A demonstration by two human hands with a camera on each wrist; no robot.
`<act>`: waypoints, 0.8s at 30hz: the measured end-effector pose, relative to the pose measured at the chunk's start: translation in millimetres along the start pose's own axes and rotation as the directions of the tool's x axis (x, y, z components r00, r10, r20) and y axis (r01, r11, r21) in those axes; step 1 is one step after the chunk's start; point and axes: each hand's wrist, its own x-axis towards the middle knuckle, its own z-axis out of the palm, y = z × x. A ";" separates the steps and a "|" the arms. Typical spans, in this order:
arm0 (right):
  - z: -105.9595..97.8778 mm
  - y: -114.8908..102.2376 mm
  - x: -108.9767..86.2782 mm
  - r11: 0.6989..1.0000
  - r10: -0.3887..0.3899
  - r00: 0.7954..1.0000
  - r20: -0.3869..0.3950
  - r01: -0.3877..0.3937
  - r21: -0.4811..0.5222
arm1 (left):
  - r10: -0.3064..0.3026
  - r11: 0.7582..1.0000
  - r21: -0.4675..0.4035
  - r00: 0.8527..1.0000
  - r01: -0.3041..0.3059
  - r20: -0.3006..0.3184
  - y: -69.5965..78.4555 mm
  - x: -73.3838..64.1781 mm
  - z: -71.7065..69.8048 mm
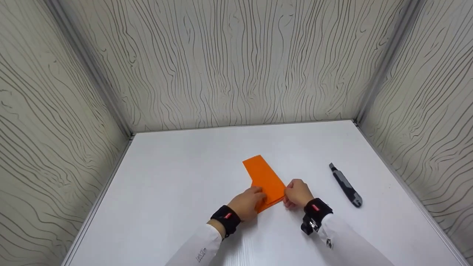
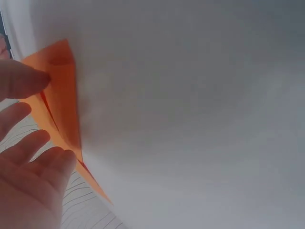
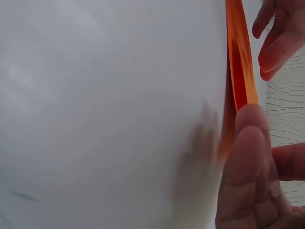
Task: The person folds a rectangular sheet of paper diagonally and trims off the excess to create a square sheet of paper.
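Observation:
A folded sheet of orange paper (image 1: 264, 171) lies on the white table, its narrower end pointing away and a folded layer along its near edge. My left hand (image 1: 245, 204) rests on the paper's near left part. In the left wrist view its thumb touches the folded layer (image 2: 66, 100), while the other fingers are spread loosely beside it. At the near right corner, my right hand (image 1: 298, 193) pinches the paper between thumb and fingers. The right wrist view shows the layers (image 3: 247, 71) gaping slightly along that edge, just beyond the fingertips.
A grey and black utility knife (image 1: 346, 185) lies to the right of my right hand, its tip pointing away from me. Wood-grain patterned panels (image 1: 236, 66) rise behind the table (image 1: 177, 166) and on both sides.

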 end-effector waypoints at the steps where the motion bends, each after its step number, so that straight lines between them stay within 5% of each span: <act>1: 0.5 0.8 -0.9 1.000 -0.005 1.000 0.007 0.005 -0.019 | 0.009 1.000 0.014 1.000 -0.009 -0.003 -0.2 -0.5 1.9; 11: 3.8 12.7 -4.9 0.980 -0.066 0.998 0.010 0.067 -0.188 | 0.028 0.997 0.070 1.000 -0.028 0.005 -0.5 -2.7 13.7; 18: -8.3 16.4 -3.2 0.974 -0.057 0.998 0.009 0.058 -0.218 | 0.012 1.000 0.016 1.000 -0.013 0.017 -0.7 -2.9 10.7; 24: -38.0 23.3 2.8 0.914 -0.168 0.982 -0.085 0.123 -0.387 | -0.007 0.999 -0.031 0.999 0.008 0.041 -1.8 -5.4 8.4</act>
